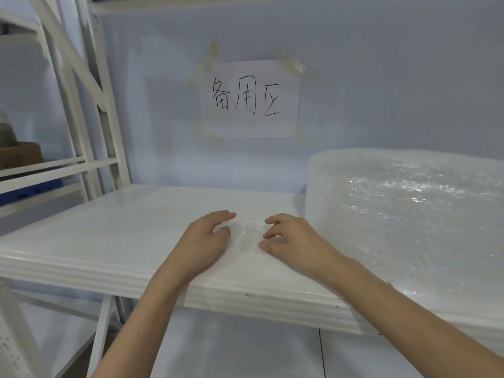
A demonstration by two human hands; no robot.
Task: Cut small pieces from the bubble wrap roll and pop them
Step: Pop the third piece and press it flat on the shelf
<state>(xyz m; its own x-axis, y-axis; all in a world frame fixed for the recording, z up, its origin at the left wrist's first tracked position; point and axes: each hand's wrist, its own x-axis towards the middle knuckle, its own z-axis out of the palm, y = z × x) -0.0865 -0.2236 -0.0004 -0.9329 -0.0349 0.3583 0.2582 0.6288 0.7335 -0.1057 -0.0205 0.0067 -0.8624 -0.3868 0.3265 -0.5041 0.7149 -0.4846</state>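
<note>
A small clear piece of bubble wrap (pixel 246 236) lies flat on the white shelf board (pixel 109 236), between my two hands. My left hand (pixel 204 241) rests at its left edge, fingers curled and thumb pressing on the piece. My right hand (pixel 289 238) sits at its right edge with fingertips pressing down on it. The big bubble wrap roll (pixel 403 219) lies on the shelf at the right, just beyond my right hand. No cutting tool is visible.
A paper sign with handwritten characters (pixel 249 99) is taped to the back wall. White rack uprights (pixel 90 105) stand at the left, with a neighbouring shelf holding a brown box (pixel 20 154). The shelf's front edge (pixel 245 298) runs under my forearms.
</note>
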